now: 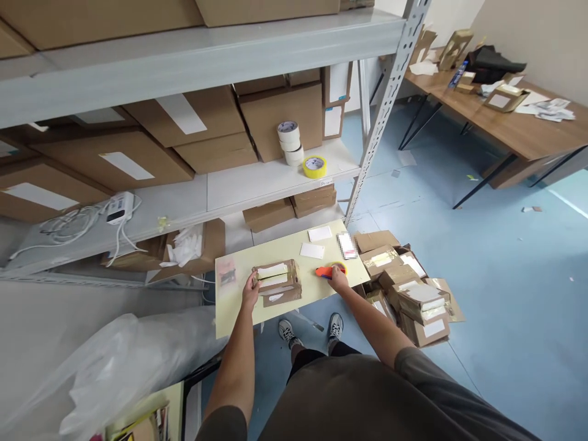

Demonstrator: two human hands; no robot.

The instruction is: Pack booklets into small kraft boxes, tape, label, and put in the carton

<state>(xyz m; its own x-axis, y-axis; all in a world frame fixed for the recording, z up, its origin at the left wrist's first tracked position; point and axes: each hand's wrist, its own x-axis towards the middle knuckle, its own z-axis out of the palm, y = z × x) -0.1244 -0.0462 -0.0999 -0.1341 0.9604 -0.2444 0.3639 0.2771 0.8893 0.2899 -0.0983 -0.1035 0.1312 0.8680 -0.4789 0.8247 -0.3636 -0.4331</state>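
Observation:
On the pale yellow tabletop (248, 253) lies a small cardboard box (278, 278) with white labels and a dark slit along its top; a flap lies toward me. My left hand (250, 293) grips the box's left edge, thumb on top, other fingers partly hidden. To the right, my right hand (339, 279) is closed around a tape dispenser (324, 271), orange-red with a roll of yellow tape, held just over the tabletop and apart from the box. Beyond the dispenser are two white slips, one farther back (320, 233) and one nearer (312, 250).
A metal shelf (275, 184) with cartons, white tape rolls (289, 142) and a yellow tape roll (315, 166) stands in front. Taped boxes (413, 294) are heaped on the floor at right. Plastic wrap (133, 349) bulges at left. A wooden desk (500, 128) stands farther right.

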